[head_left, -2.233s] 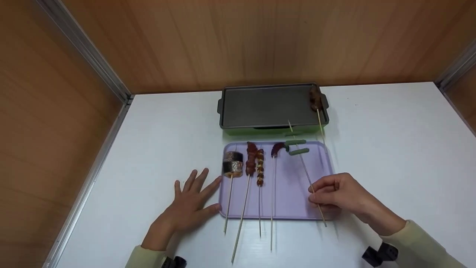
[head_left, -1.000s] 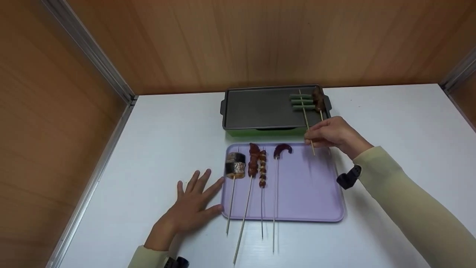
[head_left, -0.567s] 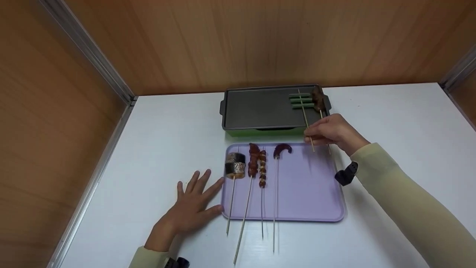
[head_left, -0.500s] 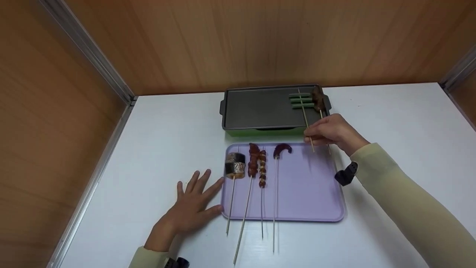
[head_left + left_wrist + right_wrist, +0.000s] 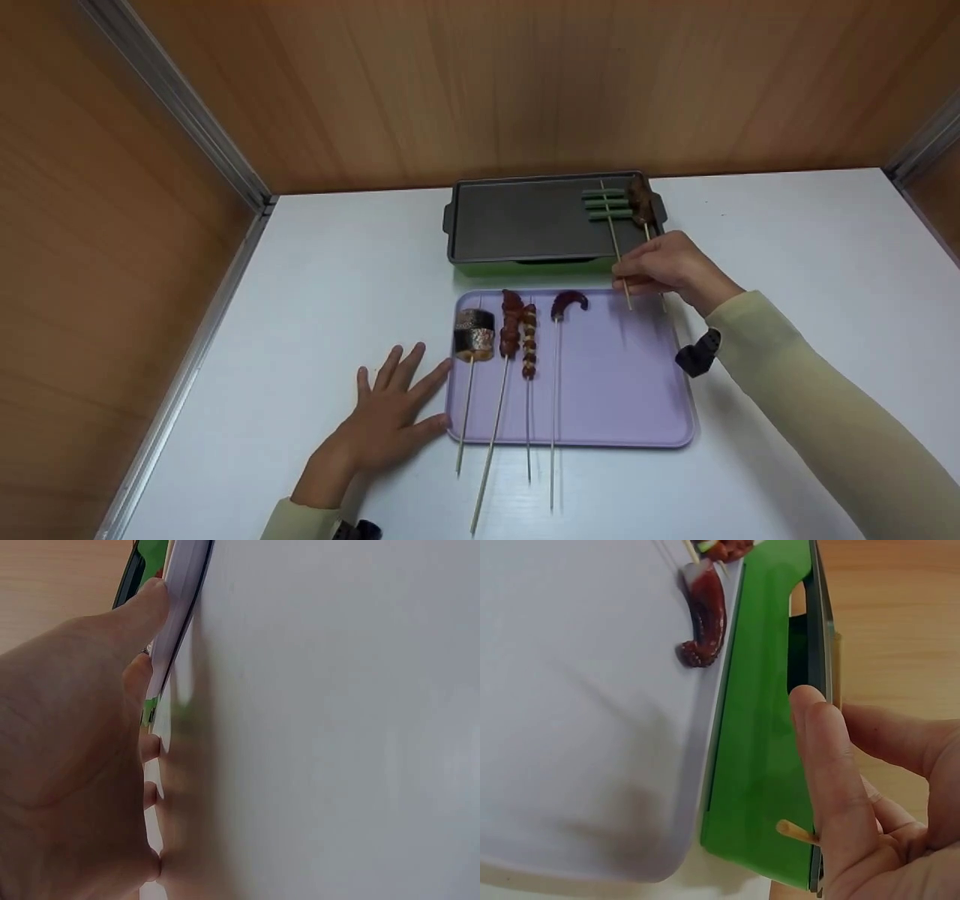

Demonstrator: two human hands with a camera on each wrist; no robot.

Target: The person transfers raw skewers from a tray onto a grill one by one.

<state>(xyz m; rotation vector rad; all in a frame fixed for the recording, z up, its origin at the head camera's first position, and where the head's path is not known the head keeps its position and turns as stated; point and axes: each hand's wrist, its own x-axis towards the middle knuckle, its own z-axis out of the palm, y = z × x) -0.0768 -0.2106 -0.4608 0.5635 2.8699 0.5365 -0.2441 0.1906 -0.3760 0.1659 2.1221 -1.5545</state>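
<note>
My right hand [image 5: 667,266] pinches the stick of a skewer with short green vegetable pieces [image 5: 609,204], whose kind I cannot tell. These pieces lie at the right end of the dark griddle [image 5: 517,217], left of a brown meat skewer [image 5: 640,202]. The right wrist view shows thumb and fingers at the griddle's edge, with a stick end [image 5: 795,831] poking out. My left hand [image 5: 382,424] rests spread on the white table, its thumb and index fingertip touching the purple tray's left edge [image 5: 448,405].
On the tray lie a thick black-banded roll skewer [image 5: 474,334], a red meat skewer [image 5: 511,322], a thin beaded skewer [image 5: 529,341] and a curled dark red tentacle skewer [image 5: 568,301]. Their sticks overhang the front edge. Wooden panels [image 5: 525,90] stand behind and left.
My right hand has carried the green skewer from over the tray's right side up onto the griddle, beside the brown one. Over the last half second it barely moves. The left hand stays put.
</note>
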